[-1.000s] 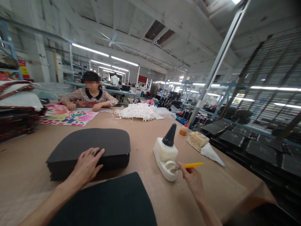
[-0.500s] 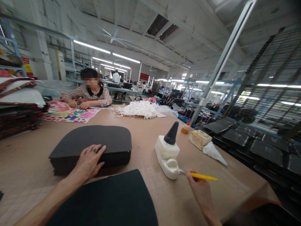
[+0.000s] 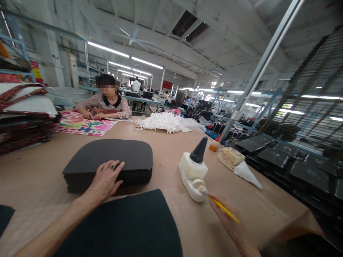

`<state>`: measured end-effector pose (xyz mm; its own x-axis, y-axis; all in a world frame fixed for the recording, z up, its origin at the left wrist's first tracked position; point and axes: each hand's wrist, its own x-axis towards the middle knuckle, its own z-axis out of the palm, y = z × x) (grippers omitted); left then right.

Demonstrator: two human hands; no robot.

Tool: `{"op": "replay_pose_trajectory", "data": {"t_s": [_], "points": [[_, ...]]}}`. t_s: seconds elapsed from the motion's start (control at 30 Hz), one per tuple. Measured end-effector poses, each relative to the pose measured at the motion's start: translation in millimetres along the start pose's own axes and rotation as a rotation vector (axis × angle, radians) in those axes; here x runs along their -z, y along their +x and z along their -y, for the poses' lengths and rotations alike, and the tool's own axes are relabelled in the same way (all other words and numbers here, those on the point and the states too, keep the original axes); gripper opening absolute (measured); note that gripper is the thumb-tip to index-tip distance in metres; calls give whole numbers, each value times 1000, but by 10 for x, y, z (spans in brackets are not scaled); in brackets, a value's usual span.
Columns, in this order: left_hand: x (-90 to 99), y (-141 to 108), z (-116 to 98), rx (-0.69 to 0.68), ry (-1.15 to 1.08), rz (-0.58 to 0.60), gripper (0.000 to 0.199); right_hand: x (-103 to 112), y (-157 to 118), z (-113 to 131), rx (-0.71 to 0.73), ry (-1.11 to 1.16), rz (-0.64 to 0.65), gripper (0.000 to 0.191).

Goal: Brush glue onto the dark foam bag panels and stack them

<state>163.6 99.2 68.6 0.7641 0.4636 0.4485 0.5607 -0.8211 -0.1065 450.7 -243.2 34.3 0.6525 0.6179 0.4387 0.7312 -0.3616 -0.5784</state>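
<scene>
My left hand (image 3: 108,178) lies on the front edge of a stack of dark grey foam-like sheets (image 3: 115,153). Its fingers stretch over the top and the thumb rests along the front side. Nearer to me, partly under my left forearm, is a flat dark green-black panel (image 3: 139,225). On the right, my right hand (image 3: 223,214), blurred, is closed around a brush (image 3: 223,208) with a yellow handle. The brush tip sits at the round opening of a white glue bottle (image 3: 193,175) with a black cone cap.
A small red-tipped bottle (image 3: 214,144), a stained yellowish block (image 3: 230,157) and a white scrap (image 3: 248,175) lie to the right. White strips (image 3: 160,122) are heaped at the far edge. Opposite, a person (image 3: 109,100) handles floral fabric (image 3: 85,124). Stacked material (image 3: 24,121) stands left.
The brush has swung from nearly level to slanting down toward me, its tip now at the bottle's opening. My left hand stays on the stack. The view has shifted slightly.
</scene>
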Motion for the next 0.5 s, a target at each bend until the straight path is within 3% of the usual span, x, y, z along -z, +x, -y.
{"op": "replay_pose_trajectory", "data": {"t_s": [0.1,0.27,0.43,0.5], "points": [[28,0,-16,0,1,25,47,19,-52,-50,57,-25,109,29],[53,-8,-38,21,4,30,49,23,-49,4,59,-156,-39,28],[59,-12,-33,7,-43,29,48,-52,-6,-7,363,-202,68,25],[82,-13,-37,5,-53,46,49,-35,-18,-50,416,-214,74,25]]}}
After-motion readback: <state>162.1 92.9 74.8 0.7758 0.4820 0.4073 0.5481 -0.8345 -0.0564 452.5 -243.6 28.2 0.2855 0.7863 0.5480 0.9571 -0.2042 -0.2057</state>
